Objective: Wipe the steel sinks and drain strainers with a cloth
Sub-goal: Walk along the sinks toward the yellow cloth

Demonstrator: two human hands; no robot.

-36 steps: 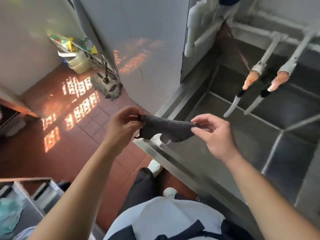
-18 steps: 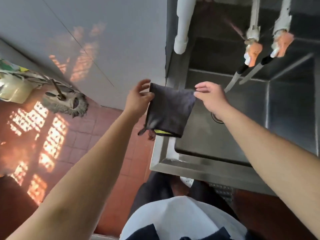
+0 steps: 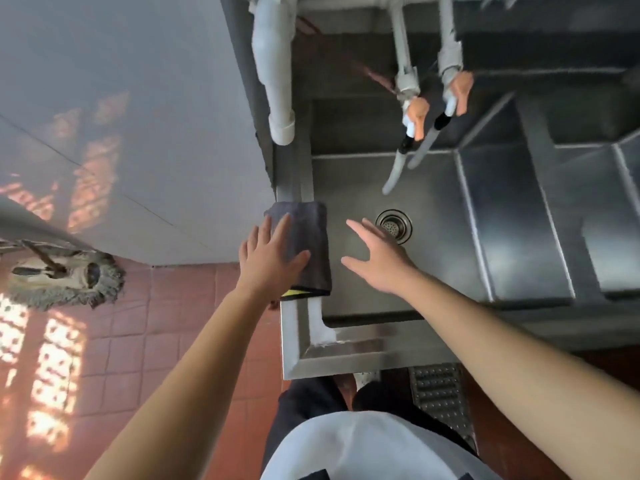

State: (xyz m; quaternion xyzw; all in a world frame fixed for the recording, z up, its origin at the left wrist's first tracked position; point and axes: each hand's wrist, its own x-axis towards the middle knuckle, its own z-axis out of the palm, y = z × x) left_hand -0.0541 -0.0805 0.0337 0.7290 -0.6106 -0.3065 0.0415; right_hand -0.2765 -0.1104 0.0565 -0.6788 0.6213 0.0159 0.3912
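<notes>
Two hands (image 3: 273, 258) (image 3: 377, 261), one cloth (image 3: 311, 244), three sink basins (image 3: 363, 299), one drain strainer (image 3: 394, 225), two taps (image 3: 415, 119), one mop (image 3: 65, 275).

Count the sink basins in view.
3: near basin with the drain strainer, middle basin beside it, third basin cut off at the frame's right edge.

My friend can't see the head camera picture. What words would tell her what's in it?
A person's left hand presses a folded dark cloth flat on the left rim of a steel sink, while the open right hand hovers over the basin near the drain strainer. Two taps hang above.
</notes>
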